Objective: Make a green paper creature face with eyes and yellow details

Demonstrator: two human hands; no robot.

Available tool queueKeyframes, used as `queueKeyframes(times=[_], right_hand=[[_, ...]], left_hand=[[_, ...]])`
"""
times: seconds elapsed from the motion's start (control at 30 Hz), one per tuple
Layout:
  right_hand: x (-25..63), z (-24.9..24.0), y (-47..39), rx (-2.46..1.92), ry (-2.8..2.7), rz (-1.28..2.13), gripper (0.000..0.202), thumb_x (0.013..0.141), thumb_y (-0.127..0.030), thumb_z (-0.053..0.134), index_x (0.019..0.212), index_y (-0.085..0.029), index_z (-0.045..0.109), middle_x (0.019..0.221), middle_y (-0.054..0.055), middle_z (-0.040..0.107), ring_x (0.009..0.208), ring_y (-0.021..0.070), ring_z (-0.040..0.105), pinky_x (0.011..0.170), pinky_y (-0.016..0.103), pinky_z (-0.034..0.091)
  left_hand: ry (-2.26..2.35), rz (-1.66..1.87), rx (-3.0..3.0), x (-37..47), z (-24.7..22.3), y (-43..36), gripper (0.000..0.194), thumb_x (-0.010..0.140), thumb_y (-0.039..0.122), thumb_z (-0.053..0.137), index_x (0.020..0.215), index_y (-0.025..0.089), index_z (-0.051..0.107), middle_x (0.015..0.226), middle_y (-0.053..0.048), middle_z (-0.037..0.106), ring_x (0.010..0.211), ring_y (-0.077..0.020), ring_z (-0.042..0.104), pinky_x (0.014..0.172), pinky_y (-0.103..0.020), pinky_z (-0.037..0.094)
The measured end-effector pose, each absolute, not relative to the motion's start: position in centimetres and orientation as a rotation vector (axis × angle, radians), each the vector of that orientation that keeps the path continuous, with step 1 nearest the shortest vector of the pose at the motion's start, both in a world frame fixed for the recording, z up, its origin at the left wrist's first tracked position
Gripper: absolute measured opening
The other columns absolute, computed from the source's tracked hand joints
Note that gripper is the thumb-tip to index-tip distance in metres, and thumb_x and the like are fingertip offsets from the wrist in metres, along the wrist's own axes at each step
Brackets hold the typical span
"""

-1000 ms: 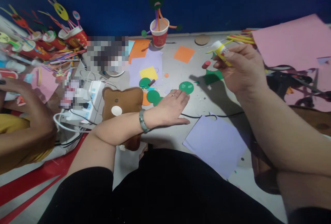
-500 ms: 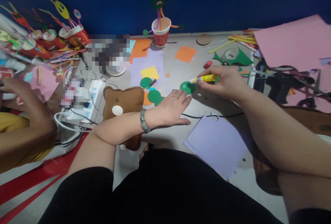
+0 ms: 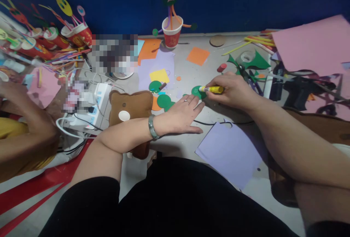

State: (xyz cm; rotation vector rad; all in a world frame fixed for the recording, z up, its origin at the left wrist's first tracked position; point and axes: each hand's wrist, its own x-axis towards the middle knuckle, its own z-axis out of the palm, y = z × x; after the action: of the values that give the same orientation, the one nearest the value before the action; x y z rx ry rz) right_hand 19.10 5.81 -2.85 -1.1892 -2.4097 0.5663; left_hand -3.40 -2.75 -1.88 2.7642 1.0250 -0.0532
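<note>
My right hand (image 3: 232, 89) grips a yellow glue stick (image 3: 216, 89). Its white tip touches a green paper circle (image 3: 197, 91), where a pale smear shows. Flat on the table, my left hand (image 3: 184, 113) has its fingers spread, with the fingertips at the near edge of that circle. More green paper circles (image 3: 164, 101) lie left of the left hand, one partly hidden beneath it. Past the right hand rests a small red cap-like cylinder (image 3: 221, 67). A purple paper sheet (image 3: 229, 153) lies on the near side of the hands.
A paper cup (image 3: 172, 36) with a green-faced figure stands at the back. A brown cushion (image 3: 131, 105) and a white power strip (image 3: 100, 102) lie left. Black glue gun (image 3: 298, 89), scissors and pink sheets (image 3: 311, 47) are right. A co-worker's arm (image 3: 30, 109) is far left.
The glue stick and right hand have shifted slightly left, bringing the tip further over the green circle. The left hand stays in place. The view has tilted slightly.
</note>
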Motion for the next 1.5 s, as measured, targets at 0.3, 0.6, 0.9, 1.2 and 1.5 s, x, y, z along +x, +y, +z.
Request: queueKeyframes(times=[0.3,0.6,0.9,1.2,1.5], right_hand=[[19.0,-2.8,5.9,-1.196,-2.421,0.557,0.007,0.087,-0.035,0.065,0.081,-0.030,0.067,0.084,0.007,0.076,0.091,0.0326,0.070,0.095,0.058,0.053],[19.0,-2.3,5.8,-1.248,-2.269,0.583,0.006,0.086,-0.036,0.067,0.084,-0.030,0.068,0.093,0.009,0.080,0.094,0.0336,0.072,0.092,0.053,0.055],[19.1,-2.1,5.8,-1.272,-2.168,0.695,0.012,0.086,-0.037,0.069,0.084,-0.028,0.061,0.087,0.009,0.075,0.079,0.0276,0.068,0.078,0.047,0.054],[18.2,-2.6,5.7,-1.324,-2.452,0.531,0.016,0.090,-0.040,0.058,0.085,-0.025,0.057,0.079,0.011,0.068,0.079,0.0292,0.060,0.083,0.045,0.048],[18.0,-2.5,5.6,-1.378,-2.443,0.472,0.017,0.090,-0.039,0.057,0.087,-0.023,0.059,0.078,0.012,0.066,0.078,0.0287,0.058,0.079,0.043,0.045]], left_hand=[[1.009,-0.033,2.738,-3.5,-2.0,-2.7,0.093,0.093,0.066,0.071,0.154,0.001,0.046,0.154,-0.033,0.054,0.148,-0.0439,0.049,0.125,-0.058,0.032],[1.018,-0.036,2.735,-3.5,-2.0,-2.7,0.093,0.093,0.066,0.071,0.155,0.001,0.045,0.155,-0.032,0.053,0.148,-0.0430,0.049,0.126,-0.056,0.032],[1.008,-0.016,2.745,-3.5,-2.3,-2.6,0.093,0.094,0.066,0.071,0.155,0.001,0.045,0.153,-0.032,0.054,0.147,-0.0435,0.050,0.126,-0.057,0.032],[1.006,0.022,2.751,-3.6,-2.8,-2.6,0.091,0.092,0.066,0.073,0.153,0.005,0.047,0.154,-0.032,0.054,0.148,-0.0440,0.050,0.125,-0.058,0.033],[1.006,-0.038,2.758,-3.5,-1.8,-2.7,0.093,0.093,0.065,0.073,0.154,0.001,0.046,0.154,-0.033,0.053,0.146,-0.0429,0.051,0.124,-0.055,0.034]])
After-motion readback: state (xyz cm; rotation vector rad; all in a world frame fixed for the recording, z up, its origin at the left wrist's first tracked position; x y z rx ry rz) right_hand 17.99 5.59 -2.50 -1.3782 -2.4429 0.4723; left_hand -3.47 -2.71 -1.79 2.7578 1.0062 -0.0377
